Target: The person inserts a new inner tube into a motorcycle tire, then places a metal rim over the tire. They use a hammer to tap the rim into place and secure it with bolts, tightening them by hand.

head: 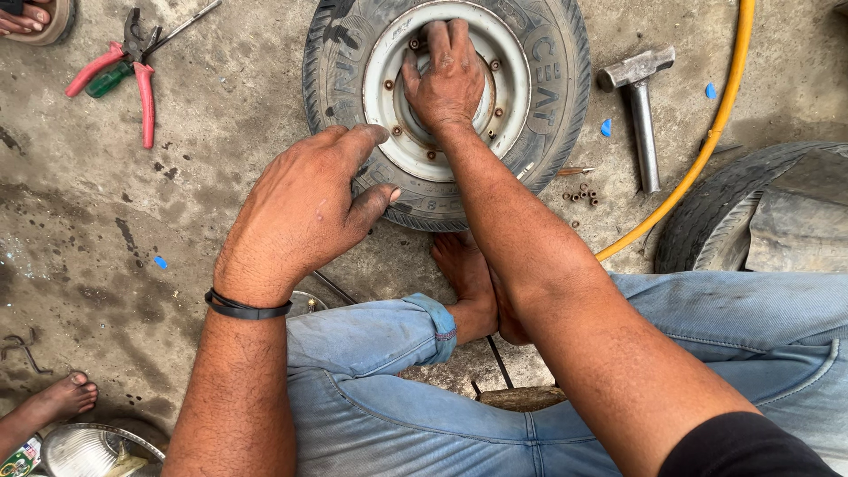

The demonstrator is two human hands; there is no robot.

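Lying flat on the concrete floor [221, 221]: small wheel [446, 110], steadied. Right hand [448, 75] spread, palm pressing the rim centre [389, 62]; left hand [305, 208] half-open, fingertips at tyre edge. Hammer [640, 106], pliers [124, 71] within reach.

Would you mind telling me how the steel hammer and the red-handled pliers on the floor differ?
The grey all-steel hammer lies right of the small tyre with the pale metal rim; the red-handled pliers lie to its left. The hammer has one bare metal shaft, while the pliers have two red-sleeved handles, spread apart. Both rest untouched on the stained concrete floor, away from the left hand and right hand.
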